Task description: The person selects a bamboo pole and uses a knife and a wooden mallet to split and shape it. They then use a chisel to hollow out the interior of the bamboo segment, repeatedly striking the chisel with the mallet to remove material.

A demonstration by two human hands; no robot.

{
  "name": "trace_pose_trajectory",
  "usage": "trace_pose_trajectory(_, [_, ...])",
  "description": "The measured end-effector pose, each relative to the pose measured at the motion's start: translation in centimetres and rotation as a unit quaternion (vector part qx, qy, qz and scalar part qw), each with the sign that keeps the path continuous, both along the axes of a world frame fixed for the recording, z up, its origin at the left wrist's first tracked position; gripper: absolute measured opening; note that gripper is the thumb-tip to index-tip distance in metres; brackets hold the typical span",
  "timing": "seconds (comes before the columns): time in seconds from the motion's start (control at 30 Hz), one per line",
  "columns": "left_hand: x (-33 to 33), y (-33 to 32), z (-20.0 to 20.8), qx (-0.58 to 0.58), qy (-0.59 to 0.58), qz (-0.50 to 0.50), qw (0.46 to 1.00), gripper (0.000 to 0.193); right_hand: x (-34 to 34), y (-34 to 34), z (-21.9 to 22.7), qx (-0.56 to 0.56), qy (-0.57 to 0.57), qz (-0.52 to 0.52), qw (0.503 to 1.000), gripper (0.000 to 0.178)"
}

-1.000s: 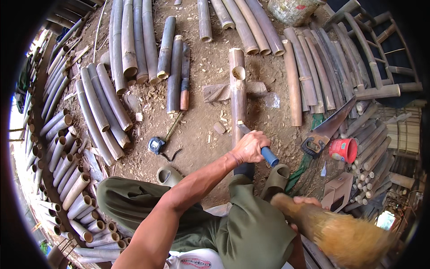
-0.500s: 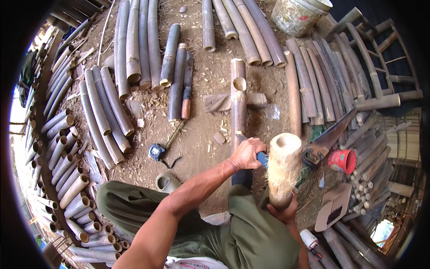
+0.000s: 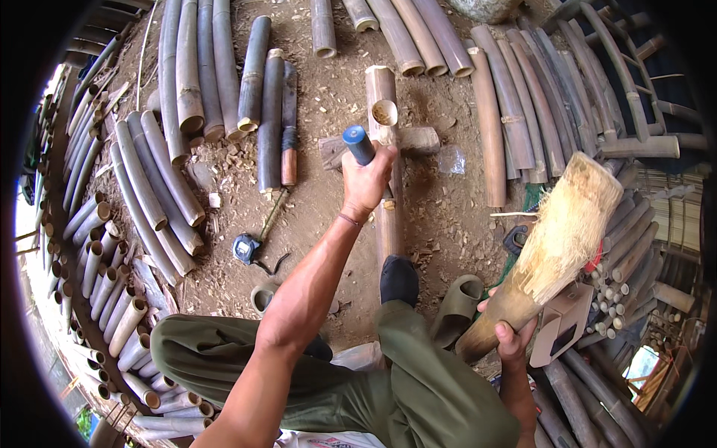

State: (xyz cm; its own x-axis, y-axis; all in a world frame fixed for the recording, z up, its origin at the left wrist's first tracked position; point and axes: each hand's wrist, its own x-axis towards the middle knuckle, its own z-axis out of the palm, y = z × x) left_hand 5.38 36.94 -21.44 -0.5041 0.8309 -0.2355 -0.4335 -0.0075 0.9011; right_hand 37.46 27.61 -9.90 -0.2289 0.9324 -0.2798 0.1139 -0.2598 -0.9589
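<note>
My left hand (image 3: 367,178) is closed round the blue handle of a chisel (image 3: 358,143), held tilted over a bamboo pole (image 3: 387,224). Below the fist only a bit of dark blade shows, close to the pole. The pole lies lengthwise in front of me across a short wooden block (image 3: 420,140), with a round hole (image 3: 385,113) cut in it beyond my fist. In my right hand (image 3: 514,340) is a thick wooden mallet (image 3: 556,235), gripped by its lower end and leaning right, its pale upper side frayed. My dark-socked foot (image 3: 399,280) rests on the pole's near end.
Cut bamboo poles (image 3: 173,205) lie in rows at left, far and right (image 3: 515,119). A tape measure (image 3: 245,249) with its tape out and a green clog (image 3: 457,306) lie on the chip-strewn ground. A cardboard box (image 3: 562,325) stands beside the mallet.
My left hand has moved forward and left with the chisel, from beside the mallet to over the pole. The mallet has swung from upright to leaning right. The whole view has shifted.
</note>
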Motion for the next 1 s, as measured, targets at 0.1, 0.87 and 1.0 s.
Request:
trace_pose_trajectory(0.1, [0.0, -0.3, 0.1, -0.012, -0.003, -0.014, 1.0, 0.033, -1.4, 0.6, 0.4, 0.048, -0.039, 0.017, 0.998, 0.075])
trace_pose_trajectory(0.87, [1.1, -0.8, 0.1, -0.018, 0.044, -0.008, 0.999, 0.036, -1.5, 3.3, 1.3, -0.01, -0.011, 0.043, 0.999, 0.077])
trace_pose_trajectory(1.0, [1.2, -1.6, -1.4, 0.0, 0.087, -0.008, 0.996, 0.036, -4.5, 6.4, 4.7, 0.067, -0.046, 0.064, 0.995, 0.08])
